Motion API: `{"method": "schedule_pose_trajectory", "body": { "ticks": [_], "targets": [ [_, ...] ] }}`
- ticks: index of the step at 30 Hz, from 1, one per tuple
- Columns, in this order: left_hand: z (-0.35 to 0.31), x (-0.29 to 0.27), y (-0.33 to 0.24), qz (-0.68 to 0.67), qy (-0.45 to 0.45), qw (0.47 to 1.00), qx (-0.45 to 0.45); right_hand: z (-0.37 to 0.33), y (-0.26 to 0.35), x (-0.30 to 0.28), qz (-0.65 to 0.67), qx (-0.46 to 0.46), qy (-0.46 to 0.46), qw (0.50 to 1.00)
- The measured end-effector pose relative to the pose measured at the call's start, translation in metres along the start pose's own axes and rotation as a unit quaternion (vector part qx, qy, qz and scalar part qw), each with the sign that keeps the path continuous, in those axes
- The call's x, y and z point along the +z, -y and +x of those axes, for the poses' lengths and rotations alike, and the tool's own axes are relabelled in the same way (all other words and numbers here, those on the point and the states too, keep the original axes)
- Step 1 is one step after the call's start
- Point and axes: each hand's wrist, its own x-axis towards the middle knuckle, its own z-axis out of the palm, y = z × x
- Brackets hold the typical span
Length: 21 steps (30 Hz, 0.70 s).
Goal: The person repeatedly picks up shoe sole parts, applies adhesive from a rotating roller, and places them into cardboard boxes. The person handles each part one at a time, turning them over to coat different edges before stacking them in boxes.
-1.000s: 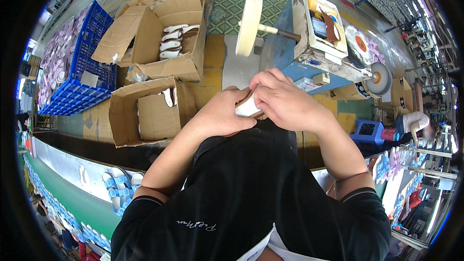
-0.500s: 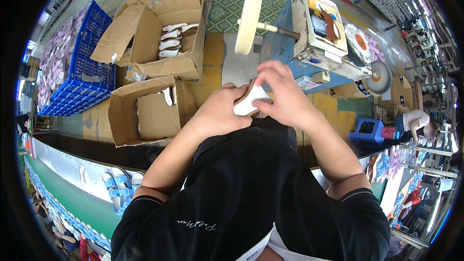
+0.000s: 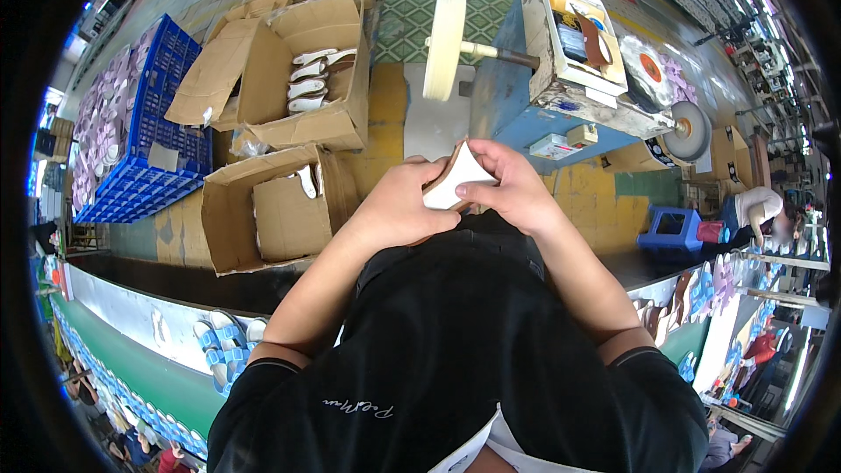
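A shoe sole point(image 3: 450, 182), smooth and white on its exposed face with a brown band along its edges, sits between the left-hand grip point(image 3: 405, 203) and the right-hand grip point(image 3: 517, 189), in front of the wearer's waist. It is tilted, the white face turned up toward the camera and narrowing to a point at the far end. Brown shows along its upper left side and again at the lower edge. Fingers hide both of its sides, so its full outline cannot be told
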Motion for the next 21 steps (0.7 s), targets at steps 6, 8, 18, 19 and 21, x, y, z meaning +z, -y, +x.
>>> {"method": "schedule_pose_trajectory", "body": {
  "ticks": [6, 8, 18, 19, 21],
  "targets": [
    [-0.002, 0.005, 0.008, -0.02, -0.006, 1.0, -0.001, -0.005, 0.005, -0.008, 0.036, 0.007, 0.055, 0.998],
    [-0.002, 0.006, 0.015, -0.02, -0.011, 1.0, 0.015, -0.008, 0.004, -0.009, 0.085, 0.05, 0.029, 0.995],
    [-0.014, 0.026, 0.031, -0.482, 0.0, 0.876, -0.032, -0.023, -0.007, 0.009, 0.198, 0.045, -0.01, 0.979],
    [-0.016, 0.029, 0.032, -0.518, -0.003, 0.853, -0.057, -0.022, -0.012, 0.015, 0.144, 0.031, -0.023, 0.989],
    [-0.017, 0.035, 0.035, -0.589, -0.009, 0.802, -0.101, -0.024, -0.017, 0.024, 0.017, 0.017, -0.047, 0.999]
  ]
}}
